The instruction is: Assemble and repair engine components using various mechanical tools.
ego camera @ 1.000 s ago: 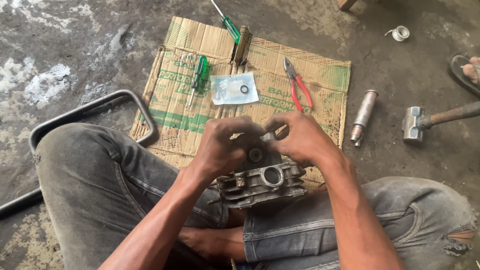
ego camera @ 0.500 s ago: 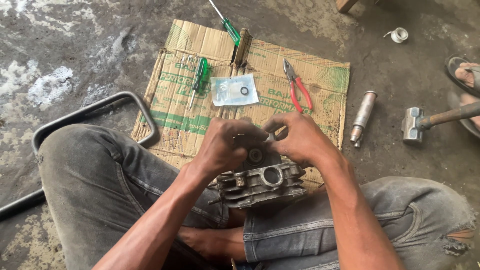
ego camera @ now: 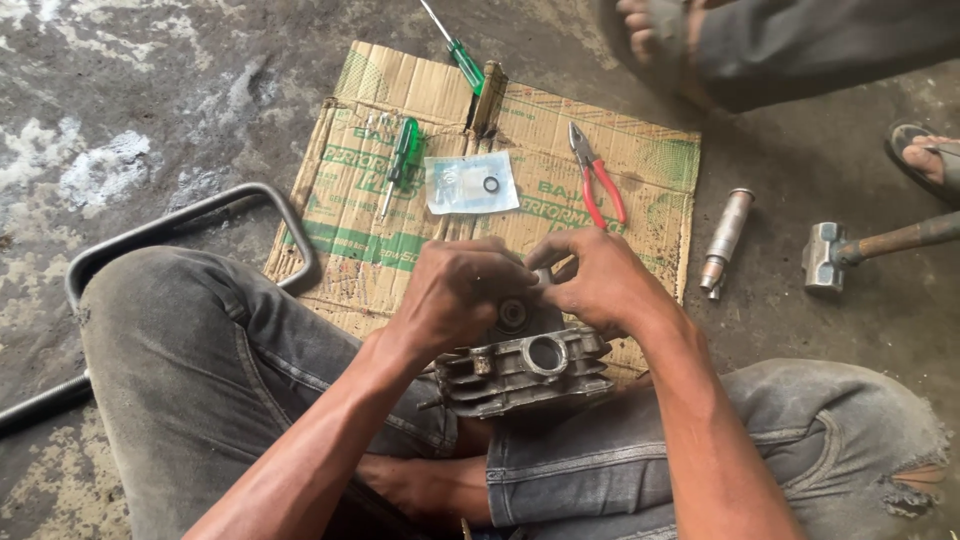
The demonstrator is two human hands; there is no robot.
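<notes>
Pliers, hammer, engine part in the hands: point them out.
pliers (ego camera: 600, 185), head view, on the red handles.
hammer (ego camera: 826, 257), head view, on the metal head.
engine part (ego camera: 525, 370), head view, on its grey finned side, below the hands.

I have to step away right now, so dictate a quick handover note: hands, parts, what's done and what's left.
Left hand: fingers pressed on top of the grey finned metal engine part resting between the knees.
Right hand: fingers pinching at the same spot; what they grip is hidden.
On the flattened brown cardboard sheet: two green-handled screwdrivers, red-handled pliers, clear plastic packet with a small black ring.
On the floor: metal hammer, silver metal cylinder.
Done or left: cannot tell; the hands cover the work.
</notes>
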